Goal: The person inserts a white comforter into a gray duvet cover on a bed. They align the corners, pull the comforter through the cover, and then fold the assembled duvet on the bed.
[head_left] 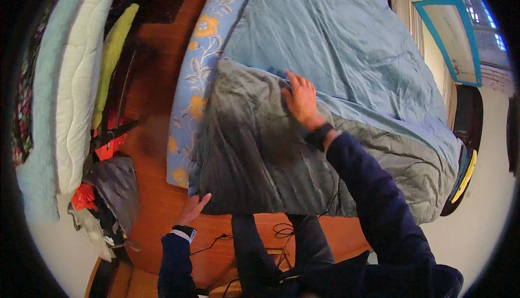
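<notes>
A quilt [341, 26] covers most of the bed before me, blue on one face. Its near part is folded back to show a grey face [252, 152]. My right hand [301, 99] lies palm down on the quilt at the line where grey meets blue, its fingers spread a little. At the quilt's near left corner is my left hand [194, 210], thumb raised against the grey edge. Its other fingers are partly hidden, so a grip on the cloth cannot be made out. Along the left side shows a blue mattress [203, 54] with yellow flowers.
Folded bedding [79, 87] hangs in a tall row at the left. A grey bag [118, 188] sits below it on the reddish floor [154, 95]. A black cable [283, 229] lies looped by my legs. A teal-framed board [451, 40] leans beyond the bed's right side.
</notes>
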{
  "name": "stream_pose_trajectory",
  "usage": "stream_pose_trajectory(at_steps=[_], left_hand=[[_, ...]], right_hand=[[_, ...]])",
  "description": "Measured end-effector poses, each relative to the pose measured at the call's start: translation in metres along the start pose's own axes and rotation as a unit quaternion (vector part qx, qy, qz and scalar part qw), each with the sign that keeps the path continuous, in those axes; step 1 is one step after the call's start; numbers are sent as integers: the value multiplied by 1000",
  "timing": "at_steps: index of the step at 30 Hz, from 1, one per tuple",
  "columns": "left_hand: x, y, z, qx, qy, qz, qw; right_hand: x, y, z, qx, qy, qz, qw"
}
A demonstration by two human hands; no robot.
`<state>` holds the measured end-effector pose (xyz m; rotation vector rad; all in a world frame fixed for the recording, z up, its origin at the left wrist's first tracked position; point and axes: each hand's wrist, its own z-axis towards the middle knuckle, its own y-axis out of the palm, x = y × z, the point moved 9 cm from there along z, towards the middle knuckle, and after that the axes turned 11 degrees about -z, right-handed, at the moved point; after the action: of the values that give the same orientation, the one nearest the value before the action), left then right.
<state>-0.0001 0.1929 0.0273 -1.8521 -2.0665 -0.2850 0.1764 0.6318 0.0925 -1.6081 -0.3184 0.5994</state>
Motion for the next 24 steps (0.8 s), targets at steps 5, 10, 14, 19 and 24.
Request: stream_pose_trajectory(at_steps=[5, 10, 14, 19, 24], left_hand=[[-3, 3, 43, 23, -44, 215, 975], [88, 3, 42, 88, 36, 369, 925], [235, 46, 11, 151, 321, 392, 849], [322, 111, 45, 112, 343, 413, 836], [315, 112, 98, 174, 215, 482, 831]], right_hand=[[13, -38, -80, -7, -45, -89, 995], [53, 55, -97, -153, 43, -144, 977], [66, 63, -96, -123, 31, -79, 989], [188, -31, -118, -69, 20, -227, 971], [367, -48, -173, -280, 117, -262, 916]])
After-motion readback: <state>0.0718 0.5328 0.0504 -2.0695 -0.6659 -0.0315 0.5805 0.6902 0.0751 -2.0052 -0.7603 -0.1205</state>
